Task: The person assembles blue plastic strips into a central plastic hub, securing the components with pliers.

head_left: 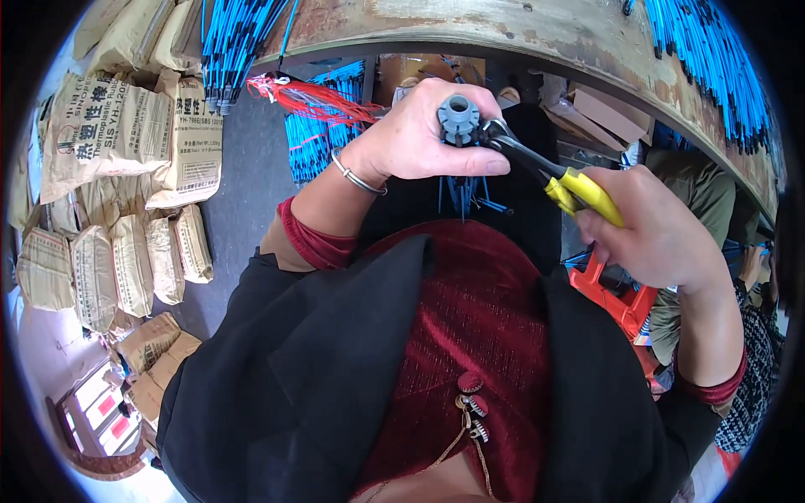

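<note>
Grey concrete floor (251,180) lies below me as I work standing at the worn wooden desk (537,38). My left hand (419,134) is wrapped around a small grey toothed plastic hub (458,117), raised before my chest so its rim faces the tool. My right hand (658,239) squeezes the yellow-handled steel pliers (553,176), whose jaws bite at the hub's side. Blue rods (721,67) lie on the desk; tan paper sacks (109,134) are stacked to my left.
</note>
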The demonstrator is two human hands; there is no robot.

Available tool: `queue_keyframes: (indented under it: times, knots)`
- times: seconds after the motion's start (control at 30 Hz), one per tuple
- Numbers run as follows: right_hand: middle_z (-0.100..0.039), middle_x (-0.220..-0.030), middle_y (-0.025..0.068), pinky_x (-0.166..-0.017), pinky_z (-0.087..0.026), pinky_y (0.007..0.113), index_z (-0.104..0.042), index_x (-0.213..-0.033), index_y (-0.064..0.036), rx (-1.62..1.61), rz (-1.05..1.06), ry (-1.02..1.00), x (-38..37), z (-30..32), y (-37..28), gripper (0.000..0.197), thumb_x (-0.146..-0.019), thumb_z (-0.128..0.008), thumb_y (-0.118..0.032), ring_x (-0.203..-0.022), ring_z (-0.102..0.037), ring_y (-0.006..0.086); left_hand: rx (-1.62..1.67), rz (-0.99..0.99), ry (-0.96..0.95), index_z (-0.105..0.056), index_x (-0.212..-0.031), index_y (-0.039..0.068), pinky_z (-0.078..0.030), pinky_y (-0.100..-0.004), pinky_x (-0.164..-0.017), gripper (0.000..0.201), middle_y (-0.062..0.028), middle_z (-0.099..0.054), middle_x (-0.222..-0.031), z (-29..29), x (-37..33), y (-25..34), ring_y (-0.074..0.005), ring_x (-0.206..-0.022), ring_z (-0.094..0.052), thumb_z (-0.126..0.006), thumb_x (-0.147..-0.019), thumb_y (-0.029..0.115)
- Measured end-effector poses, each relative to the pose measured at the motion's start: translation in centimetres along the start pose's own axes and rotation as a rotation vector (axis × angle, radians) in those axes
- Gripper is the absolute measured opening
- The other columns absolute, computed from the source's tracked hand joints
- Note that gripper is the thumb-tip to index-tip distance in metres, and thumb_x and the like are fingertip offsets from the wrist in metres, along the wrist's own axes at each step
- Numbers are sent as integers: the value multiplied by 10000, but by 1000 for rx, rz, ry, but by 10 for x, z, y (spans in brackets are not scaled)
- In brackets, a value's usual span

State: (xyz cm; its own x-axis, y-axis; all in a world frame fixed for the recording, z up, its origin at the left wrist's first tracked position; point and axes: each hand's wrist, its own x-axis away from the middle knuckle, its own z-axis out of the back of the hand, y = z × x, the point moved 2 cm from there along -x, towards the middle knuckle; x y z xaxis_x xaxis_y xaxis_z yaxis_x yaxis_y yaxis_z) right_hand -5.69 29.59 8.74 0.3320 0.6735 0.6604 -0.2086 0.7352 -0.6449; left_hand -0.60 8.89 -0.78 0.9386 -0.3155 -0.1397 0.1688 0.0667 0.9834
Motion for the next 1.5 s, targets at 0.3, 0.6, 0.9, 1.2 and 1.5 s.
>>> queue_keyframes:
  times: [0.3,0.6,0.9,1.2,1.5]
  knots:
    - [-578,-646,70,-488,-454,268,-505,-866,27,-20,69,71,-9,-15,3,77,-827,-527,-36,-534,-587,136,85,19,-21,-610,-821,-12,-462,-275,-669,270,-85,-611,-777,11,5,-1,-160,-723,-576,-756,-662,149]
    - [-589,-654,96,-501,-466,285,-503,-910,33,-126,90,105,-19,-38,10,118,-835,-524,-56,-535,-592,162,84,-21,69,-606,-843,-1,-462,-287,-675,283,-90,-605,-758,12,6,-13,-176,-723,-577,-751,-669,168]
    - [-594,-649,91,-528,-478,299,-506,-899,29,43,343,192,-28,-23,29,104,-813,-520,-27,-548,-600,176,191,-103,32,-589,-877,6,-471,-324,-685,326,-117,-608,-760,20,9,-18,-211,-736,-580,-774,-655,159]
    - [-591,-751,249,-653,-466,422,-565,-910,44,59,159,121,-18,-26,9,161,-766,-550,-28,-744,-589,387,170,-135,90,-610,-901,4,-474,-280,-693,307,-73,-620,-775,11,5,-16,-155,-740,-587,-774,-660,97]
    - [-614,-772,192,-654,-476,393,-604,-896,12,291,219,560,-44,23,-13,248,-801,-588,-218,-736,-604,334,232,-129,249,-535,-1053,-41,-465,-382,-741,408,-80,-571,-723,30,15,-28,-223,-731,-566,-646,-757,217]
